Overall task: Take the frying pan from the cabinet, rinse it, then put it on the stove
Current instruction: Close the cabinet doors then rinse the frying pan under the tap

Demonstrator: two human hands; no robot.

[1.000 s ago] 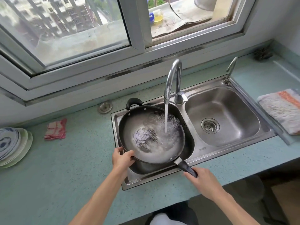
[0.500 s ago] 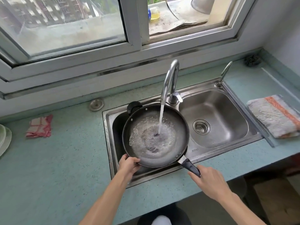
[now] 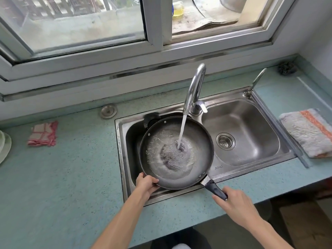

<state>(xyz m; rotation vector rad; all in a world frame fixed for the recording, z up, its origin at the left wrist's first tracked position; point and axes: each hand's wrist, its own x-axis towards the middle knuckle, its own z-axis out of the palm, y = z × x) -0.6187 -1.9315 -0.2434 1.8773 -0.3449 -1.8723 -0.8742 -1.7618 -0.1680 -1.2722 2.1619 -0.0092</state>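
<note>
A dark round frying pan (image 3: 197,141) is held over the left basin of a steel double sink (image 3: 251,97). Water streams from the chrome tap (image 3: 195,87) into the pan's middle and pools there, foaming. My left hand (image 3: 146,183) grips the pan's near-left rim, thumb over the edge. My right hand (image 3: 235,203) is wrapped round the black handle (image 3: 214,188) at the lower right. A small black loop handle on the pan's far side sticks up near the sink's back edge.
The right basin (image 3: 251,123) has a drain strainer. On the blue-green counter (image 3: 62,177) lie a pink checked cloth (image 3: 43,133) at left and a striped towel (image 3: 309,132) at right. Plates (image 3: 4,146) sit at the far left edge. A scourer (image 3: 286,68) rests in the back right corner.
The pan has shifted right under the stream, so water now lands near its centre. Both hands keep their hold. The view has swung left-to-right across the counter.
</note>
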